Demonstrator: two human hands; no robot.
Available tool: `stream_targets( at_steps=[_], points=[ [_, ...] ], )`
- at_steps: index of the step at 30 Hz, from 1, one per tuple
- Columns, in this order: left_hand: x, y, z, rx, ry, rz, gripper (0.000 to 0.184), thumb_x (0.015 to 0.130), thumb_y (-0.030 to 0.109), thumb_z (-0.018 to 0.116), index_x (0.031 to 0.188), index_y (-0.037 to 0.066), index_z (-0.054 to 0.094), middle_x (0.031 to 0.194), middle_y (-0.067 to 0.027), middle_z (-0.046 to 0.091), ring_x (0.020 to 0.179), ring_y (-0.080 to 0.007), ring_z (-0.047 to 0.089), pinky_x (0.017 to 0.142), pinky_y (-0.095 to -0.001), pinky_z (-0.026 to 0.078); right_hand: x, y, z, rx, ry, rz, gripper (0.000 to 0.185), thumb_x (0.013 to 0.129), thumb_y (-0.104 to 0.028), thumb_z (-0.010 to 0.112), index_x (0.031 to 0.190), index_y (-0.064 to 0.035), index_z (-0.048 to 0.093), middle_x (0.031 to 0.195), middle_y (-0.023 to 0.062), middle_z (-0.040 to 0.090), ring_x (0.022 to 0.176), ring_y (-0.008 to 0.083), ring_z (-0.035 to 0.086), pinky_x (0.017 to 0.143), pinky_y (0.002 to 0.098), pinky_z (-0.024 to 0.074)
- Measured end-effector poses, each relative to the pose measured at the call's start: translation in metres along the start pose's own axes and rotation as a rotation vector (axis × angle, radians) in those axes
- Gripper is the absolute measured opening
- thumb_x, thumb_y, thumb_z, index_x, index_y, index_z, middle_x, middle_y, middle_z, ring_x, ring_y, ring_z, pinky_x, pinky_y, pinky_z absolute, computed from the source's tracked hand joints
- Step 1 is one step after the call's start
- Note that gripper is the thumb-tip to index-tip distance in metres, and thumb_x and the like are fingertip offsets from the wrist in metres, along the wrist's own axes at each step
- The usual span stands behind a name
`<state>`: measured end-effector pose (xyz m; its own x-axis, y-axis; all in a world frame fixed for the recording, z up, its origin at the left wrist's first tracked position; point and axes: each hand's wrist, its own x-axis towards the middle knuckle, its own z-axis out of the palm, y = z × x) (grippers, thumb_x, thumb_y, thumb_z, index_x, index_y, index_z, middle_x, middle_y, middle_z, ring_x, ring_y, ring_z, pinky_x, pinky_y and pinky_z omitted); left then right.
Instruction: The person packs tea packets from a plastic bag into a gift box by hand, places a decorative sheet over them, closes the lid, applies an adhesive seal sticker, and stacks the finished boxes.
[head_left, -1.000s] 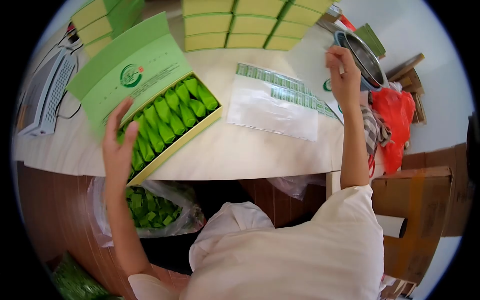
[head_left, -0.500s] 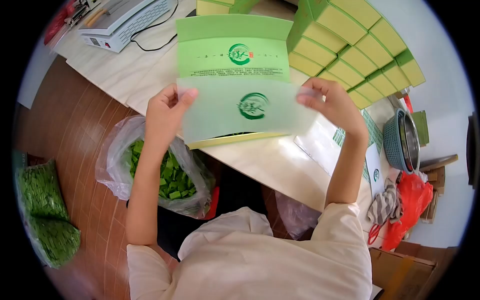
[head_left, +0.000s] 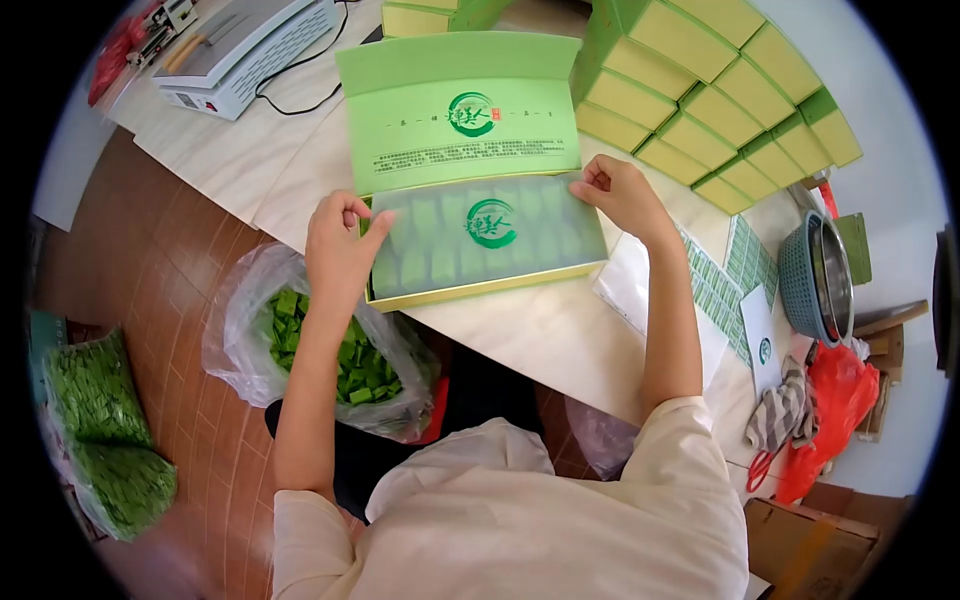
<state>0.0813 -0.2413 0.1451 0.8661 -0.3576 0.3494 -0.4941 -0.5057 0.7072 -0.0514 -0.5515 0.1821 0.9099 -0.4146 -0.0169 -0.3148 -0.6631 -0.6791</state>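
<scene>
A translucent sheet [head_left: 490,240] with a round green logo lies over the green packets inside the open box [head_left: 490,286]. The packets show dimly through it. The box's light green lid [head_left: 465,110] stands raised at the back, with a logo and small print. At the sheet's left end my left hand [head_left: 345,240] has its thumb and fingers closed near the corner. My right hand [head_left: 622,197] pinches the sheet's upper right corner. Below the table edge, a clear plastic bag [head_left: 235,335] holds loose green packets [head_left: 365,370].
Stacked green and yellow boxes [head_left: 690,95] stand at the back right. A white machine [head_left: 245,60] is at the back left. Sticker sheets [head_left: 710,300], a blue basket [head_left: 800,280], a red bag [head_left: 835,400] and red scissors [head_left: 760,470] are on the right.
My hands have lowered the translucent sheet from above the box onto the packets. Earlier, my left hand was beside the box with its packets uncovered, and my right hand was at the right.
</scene>
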Motion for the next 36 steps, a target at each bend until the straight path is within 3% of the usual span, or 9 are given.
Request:
stream_targets(
  at_steps=[6, 11, 18, 21, 22, 26, 29, 30, 36],
  points=[
    [0.006, -0.014, 0.001, -0.084, 0.004, -0.124, 0.040, 0.078, 0.020, 0.072, 0.110, 0.005, 0.053, 0.089, -0.0053, 0.051, 0.082, -0.0161, 0.048, 0.074, -0.0315, 0.043, 0.009, 0.018, 0.005, 0.060, -0.007, -0.023, 0.029, 0.082, -0.025, 0.071, 0.090, -0.0006, 0.057, 0.073, 0.0048, 0.057, 0.069, 0.0141, 0.052, 0.064, 0.0283, 0.0450],
    [0.023, -0.005, 0.002, -0.572, -0.127, -0.340, 0.061, 0.096, 0.039, 0.044, 0.143, 0.005, 0.027, 0.132, -0.0189, 0.045, 0.120, -0.0234, 0.046, 0.104, -0.0356, 0.033, 0.012, 0.013, 0.008, 0.240, 0.063, 0.060, 0.039, 0.091, -0.034, 0.058, 0.108, 0.0020, 0.053, 0.090, 0.0083, 0.060, 0.082, 0.0165, 0.056, 0.073, 0.0293, 0.0462],
    [0.041, 0.013, -0.023, -1.155, -0.096, -0.231, 0.062, 0.100, 0.046, 0.024, 0.144, 0.001, 0.026, 0.139, -0.0195, 0.040, 0.130, -0.0253, 0.038, 0.109, -0.0356, 0.025, 0.015, 0.012, 0.007, 0.948, 0.217, -0.126, 0.050, 0.102, -0.035, 0.025, 0.120, 0.0037, 0.051, 0.110, 0.0123, 0.062, 0.100, 0.0215, 0.057, 0.096, 0.0368, 0.0406],
    [0.030, 0.020, -0.040, -1.146, -0.179, -0.204, 0.062, 0.100, 0.047, 0.021, 0.142, 0.002, 0.032, 0.135, -0.0192, 0.047, 0.123, -0.0267, 0.046, 0.108, -0.0346, 0.027, 0.005, 0.017, -0.012, 1.076, -0.029, -0.106, 0.050, 0.103, -0.032, 0.021, 0.118, 0.0031, 0.053, 0.100, 0.0130, 0.066, 0.100, 0.0215, 0.058, 0.100, 0.0359, 0.0368],
    [0.027, 0.014, -0.039, -0.946, -0.277, -0.141, 0.062, 0.100, 0.047, 0.021, 0.139, 0.002, 0.037, 0.132, -0.0184, 0.050, 0.117, -0.0264, 0.051, 0.107, -0.0347, 0.030, -0.001, 0.011, -0.017, 1.076, -0.236, -0.060, 0.051, 0.103, -0.032, 0.020, 0.117, 0.0031, 0.055, 0.095, 0.0129, 0.068, 0.100, 0.0212, 0.058, 0.101, 0.0362, 0.0357],
    [0.011, 0.009, -0.030, -0.539, -0.465, -0.065, 0.056, 0.101, 0.043, 0.028, 0.130, 0.001, 0.051, 0.128, -0.0167, 0.055, 0.109, -0.0241, 0.058, 0.103, -0.0375, 0.036, -0.010, -0.015, -0.012, 0.322, -0.128, -0.128, 0.051, 0.100, -0.036, 0.035, 0.098, 0.0034, 0.068, 0.096, 0.0126, 0.070, 0.100, 0.0233, 0.060, 0.103, 0.0350, 0.0347],
    [-0.003, 0.020, -0.032, -0.470, -0.504, -0.141, 0.053, 0.095, 0.042, 0.047, 0.132, 0.004, 0.050, 0.128, -0.0169, 0.055, 0.116, -0.0295, 0.054, 0.107, -0.0429, 0.031, -0.010, -0.020, -0.011, 0.332, -0.126, -0.100, 0.045, 0.098, -0.034, 0.043, 0.092, 0.0011, 0.071, 0.101, 0.0096, 0.069, 0.100, 0.0215, 0.060, 0.101, 0.0331, 0.0351],
    [-0.012, 0.024, -0.031, -0.216, -0.488, 0.082, 0.056, 0.089, 0.041, 0.056, 0.133, 0.007, 0.049, 0.132, -0.0160, 0.052, 0.123, -0.0312, 0.048, 0.109, -0.0467, 0.028, -0.011, -0.021, -0.009, 0.308, -0.110, -0.120, 0.043, 0.098, -0.033, 0.045, 0.091, 0.0003, 0.072, 0.101, 0.0091, 0.069, 0.099, 0.0207, 0.060, 0.100, 0.0326, 0.0361],
    [-0.041, 0.027, -0.015, 0.224, -0.425, 0.388, 0.081, 0.068, 0.037, 0.076, 0.139, 0.015, 0.042, 0.150, -0.0092, 0.029, 0.140, -0.0316, 0.021, 0.111, -0.0575, 0.018, -0.032, -0.035, 0.000, 0.187, -0.085, -0.080, 0.037, 0.093, -0.031, 0.055, 0.117, -0.0029, 0.061, 0.094, 0.0058, 0.070, 0.089, 0.0174, 0.062, 0.094, 0.0314, 0.0418]
  ],
)
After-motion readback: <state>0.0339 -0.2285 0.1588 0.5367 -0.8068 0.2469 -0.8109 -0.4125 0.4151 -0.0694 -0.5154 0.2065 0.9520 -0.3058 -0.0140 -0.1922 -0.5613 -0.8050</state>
